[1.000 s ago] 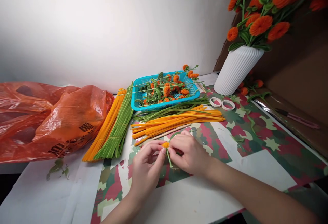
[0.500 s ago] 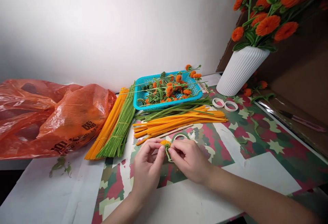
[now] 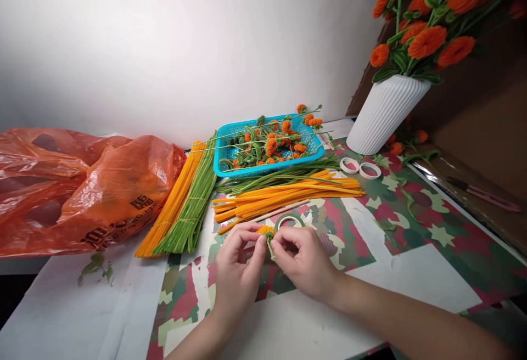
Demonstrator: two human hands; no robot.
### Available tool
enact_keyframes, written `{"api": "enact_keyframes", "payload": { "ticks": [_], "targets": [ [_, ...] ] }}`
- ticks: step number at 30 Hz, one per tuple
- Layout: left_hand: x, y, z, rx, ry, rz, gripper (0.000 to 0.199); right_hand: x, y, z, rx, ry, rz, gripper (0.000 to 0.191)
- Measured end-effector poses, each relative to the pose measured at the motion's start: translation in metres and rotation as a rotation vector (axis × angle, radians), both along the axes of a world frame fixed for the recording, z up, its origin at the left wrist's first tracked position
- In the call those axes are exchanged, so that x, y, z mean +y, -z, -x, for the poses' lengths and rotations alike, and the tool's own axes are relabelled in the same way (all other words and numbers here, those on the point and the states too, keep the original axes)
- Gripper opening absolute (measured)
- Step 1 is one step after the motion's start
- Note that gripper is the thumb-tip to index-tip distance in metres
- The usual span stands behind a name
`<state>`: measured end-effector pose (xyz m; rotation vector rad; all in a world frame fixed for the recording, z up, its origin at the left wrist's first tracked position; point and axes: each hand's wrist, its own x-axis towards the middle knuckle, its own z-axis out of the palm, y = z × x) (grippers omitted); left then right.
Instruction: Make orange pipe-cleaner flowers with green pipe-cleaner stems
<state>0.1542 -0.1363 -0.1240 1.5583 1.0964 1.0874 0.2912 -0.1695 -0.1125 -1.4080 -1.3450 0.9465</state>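
Observation:
A small orange-yellow pipe-cleaner flower point(image 3: 267, 230) with a short green stem point(image 3: 270, 249) is held between my two hands. My left hand point(image 3: 241, 256) pinches the flower head from the left with thumb and fingers. From the right, my right hand point(image 3: 302, 258) has its thumb and forefinger closed at the green part under the head. Just behind the fingers lies a roll of green tape point(image 3: 289, 219), partly hidden by my right hand. Past it are loose orange-yellow pipe cleaners point(image 3: 288, 198) and a thin wooden stick point(image 3: 280, 211).
A blue basket point(image 3: 224, 172) holds orange flowers and green leaves. Bundled green pipe cleaners point(image 3: 189, 206) and yellow ones point(image 3: 173, 206) lie beside an orange plastic bag point(image 3: 115, 184). Two white tape rolls point(image 3: 369, 170) sit near a white vase point(image 3: 387, 113) of orange flowers. A pink-handled cutter point(image 3: 489, 196) lies far right.
The green stem below the flower has shifted slightly and looks straighter. Both hands keep their hold in nearly the same place. The view has moved a little.

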Motion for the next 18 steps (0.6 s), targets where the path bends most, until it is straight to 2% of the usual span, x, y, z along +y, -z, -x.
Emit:
{"api": "enact_keyframes", "payload": {
  "ticks": [3, 6, 8, 10, 13, 15, 18],
  "targets": [
    [0.0, 0.0, -0.001, 0.002, -0.01, -0.037, 0.011, 0.0, 0.0, 0.001, 0.008, 0.004, 0.0, 0.026],
    [0.001, 0.0, -0.001, -0.031, -0.01, 0.008, 0.012, -0.001, -0.001, 0.002, 0.015, 0.001, 0.003, 0.027],
    [0.004, 0.0, 0.0, -0.092, 0.01, 0.122, 0.015, 0.0, -0.003, 0.001, 0.02, -0.012, 0.002, 0.026],
    [0.008, -0.001, 0.002, -0.207, 0.045, 0.302, 0.022, 0.001, -0.004, -0.002, 0.03, -0.018, 0.005, 0.026],
    [0.013, -0.005, 0.004, -0.375, 0.071, 0.531, 0.024, 0.003, -0.004, -0.008, 0.114, -0.04, 0.068, 0.023],
    [0.015, -0.009, 0.005, -0.4, 0.075, 0.574, 0.023, 0.005, -0.003, -0.011, 0.216, -0.082, 0.149, 0.021],
    [0.015, -0.011, 0.005, -0.337, 0.155, 0.581, 0.03, 0.007, -0.001, -0.014, 0.337, -0.147, 0.243, 0.022]
  ]
}}
